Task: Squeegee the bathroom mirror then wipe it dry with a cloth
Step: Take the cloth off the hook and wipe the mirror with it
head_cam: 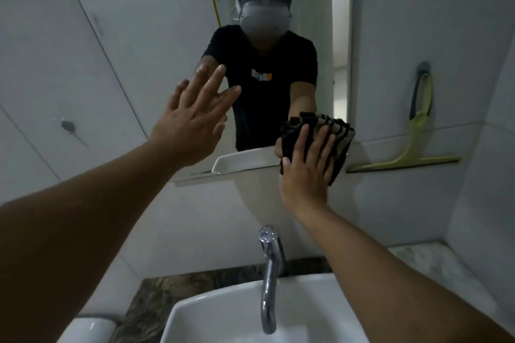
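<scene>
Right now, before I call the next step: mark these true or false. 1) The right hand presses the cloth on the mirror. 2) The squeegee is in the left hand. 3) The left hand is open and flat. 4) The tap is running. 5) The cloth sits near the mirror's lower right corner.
1) True: the right hand presses the cloth against the mirror.
2) False: the squeegee hangs on the wall at right.
3) True: the left hand is spread open against the mirror.
4) False: no water falls from the tap.
5) True.
</scene>
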